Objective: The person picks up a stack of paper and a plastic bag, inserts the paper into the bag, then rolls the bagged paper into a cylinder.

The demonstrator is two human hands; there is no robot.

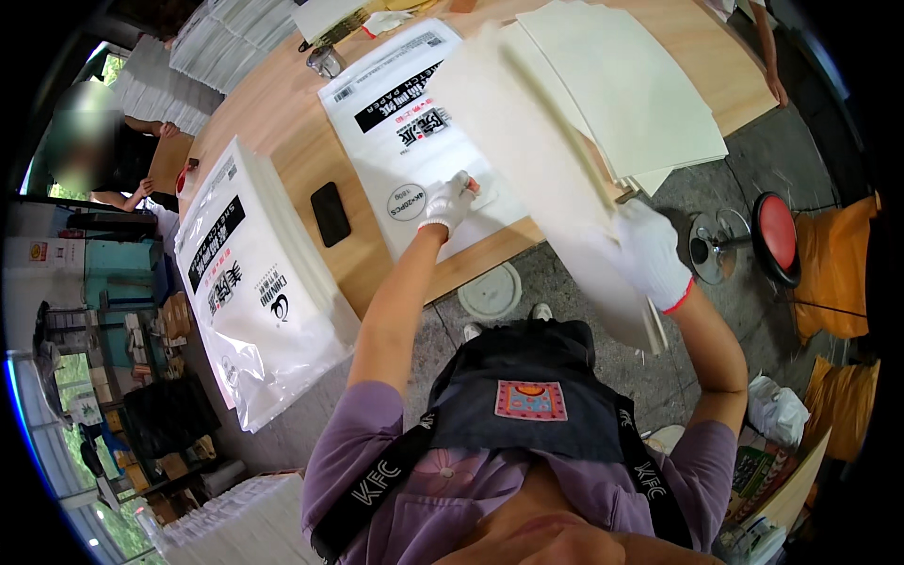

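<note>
Several paper sheets [527,132] clamped in the right hand [650,250]; left hand [449,207] (cannot tell its grip) on a flat plastic bag [403,165]

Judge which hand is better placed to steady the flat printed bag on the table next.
Probably the left hand: it is at the near end of the flat printed bag, while the right hand, off to the side, grips cream sheets.

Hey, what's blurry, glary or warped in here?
In the head view, the paper in the right hand looks smeared, probably by motion; glare streaks the left bag; the table bows under fisheye distortion; a co-worker's head is blurred out.
</note>
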